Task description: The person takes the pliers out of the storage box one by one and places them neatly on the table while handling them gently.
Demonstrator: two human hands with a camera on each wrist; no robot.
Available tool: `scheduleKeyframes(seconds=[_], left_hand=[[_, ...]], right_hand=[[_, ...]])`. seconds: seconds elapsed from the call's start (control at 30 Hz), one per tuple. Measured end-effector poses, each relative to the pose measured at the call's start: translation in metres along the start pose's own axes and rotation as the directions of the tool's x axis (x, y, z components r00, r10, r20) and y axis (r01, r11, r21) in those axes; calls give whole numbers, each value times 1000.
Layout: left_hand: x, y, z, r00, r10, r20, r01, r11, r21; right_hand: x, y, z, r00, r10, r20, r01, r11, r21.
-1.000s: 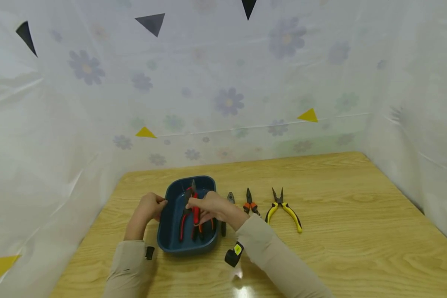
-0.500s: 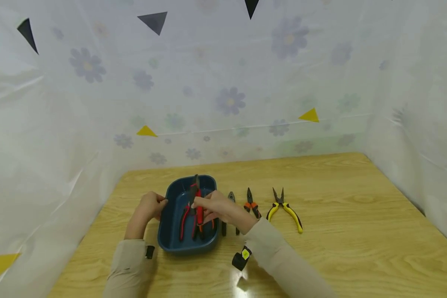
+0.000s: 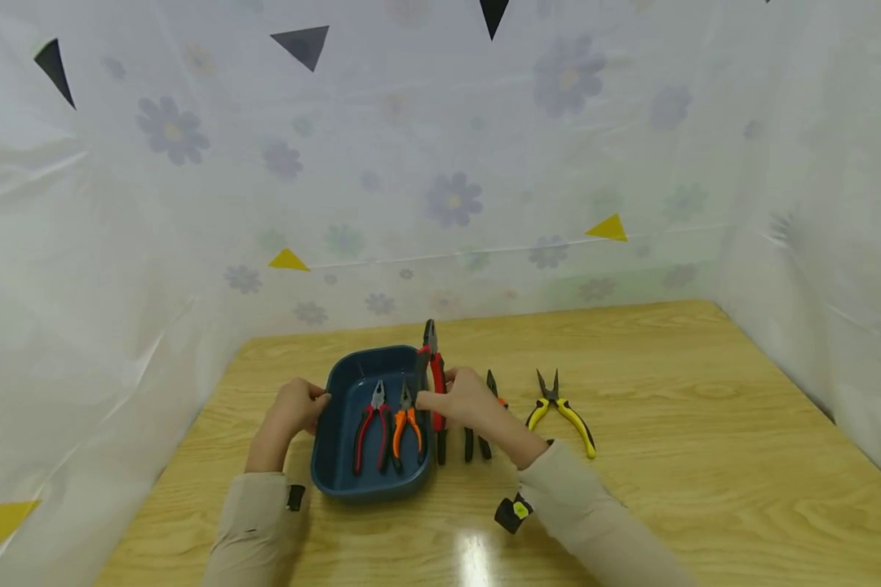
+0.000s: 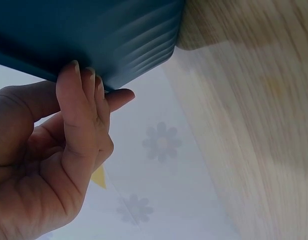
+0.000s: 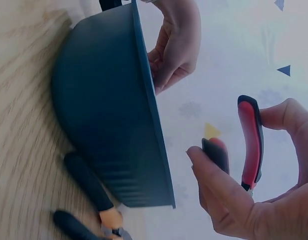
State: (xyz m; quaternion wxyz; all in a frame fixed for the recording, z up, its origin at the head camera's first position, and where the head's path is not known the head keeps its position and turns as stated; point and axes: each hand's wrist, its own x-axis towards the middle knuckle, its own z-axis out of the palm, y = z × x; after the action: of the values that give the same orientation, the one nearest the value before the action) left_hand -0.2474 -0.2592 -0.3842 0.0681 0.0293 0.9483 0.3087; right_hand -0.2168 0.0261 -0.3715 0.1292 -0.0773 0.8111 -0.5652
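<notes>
My left hand [image 3: 298, 408] pinches the left rim of a blue rectangular tray [image 3: 321, 452], thumb and fingers on either side of it in the left wrist view. Red-and-black pliers [image 3: 438, 379] are held up in my right hand [image 3: 477, 408] at the tray's right rim. Their nose points away from me. In the right wrist view the red handle [image 5: 251, 135] lies between thumb and fingers. Two pliers rest inside the tray: a red-and-black pair [image 3: 368, 425] and an orange-and-black pair [image 3: 407, 424].
Right of the tray, black-handled pliers [image 3: 441, 448] lie mostly hidden behind my right hand. Orange-and-black needle-nose pliers [image 3: 492, 383] are partly covered too. Yellow-and-black needle-nose pliers [image 3: 552, 403] lie spread farther right on the wooden table [image 3: 705, 456]. Plastic sheeting surrounds the table.
My right hand has lifted the red-and-black pliers from over the tray and moved right, uncovering the two pairs inside. The left hand stays on the rim.
</notes>
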Motion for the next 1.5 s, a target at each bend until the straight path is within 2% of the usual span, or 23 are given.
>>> scheduleKeyframes(seconds=[0.17, 0.33, 0.5, 0.73, 0.9, 1.0, 1.13, 1.37, 1.5], left_hand=[[0, -1, 0, 1000, -4, -5, 4, 1000, 10], [1, 0, 1, 1000, 6, -7, -6, 1000, 19], [-1, -1, 1, 1000, -2, -5, 2, 1000, 14], [-1, 4, 2, 1000, 9, -9, -9, 1000, 24], [0, 6, 4, 1000, 11, -10, -11, 999, 36], [0, 5, 5, 1000, 15, -13, -14, 999, 39], [1, 4, 5, 1000, 25, -18, -25, 999, 41], [0, 5, 5, 999, 32, -18, -31, 999, 31], [0, 5, 5, 999, 29, -15, -29, 999, 27]], right_hand=[[-5, 9, -15, 999, -17, -40, 15, 999, -38], [-11, 18, -34, 996, 33, -78, -35, 999, -28], [-19, 27, -54, 994, 52, -100, -60, 995, -84], [-29, 35, -81, 989, 73, -128, -81, 995, -59], [-38, 41, -100, 986, 69, -150, -92, 984, -153], [-42, 47, -108, 984, 79, -159, -106, 979, -173], [-47, 58, -117, 981, 110, -161, -134, 980, -147], [-57, 69, -134, 974, 134, -180, -175, 957, -233], [-62, 74, -145, 972, 138, -191, -183, 951, -247]])
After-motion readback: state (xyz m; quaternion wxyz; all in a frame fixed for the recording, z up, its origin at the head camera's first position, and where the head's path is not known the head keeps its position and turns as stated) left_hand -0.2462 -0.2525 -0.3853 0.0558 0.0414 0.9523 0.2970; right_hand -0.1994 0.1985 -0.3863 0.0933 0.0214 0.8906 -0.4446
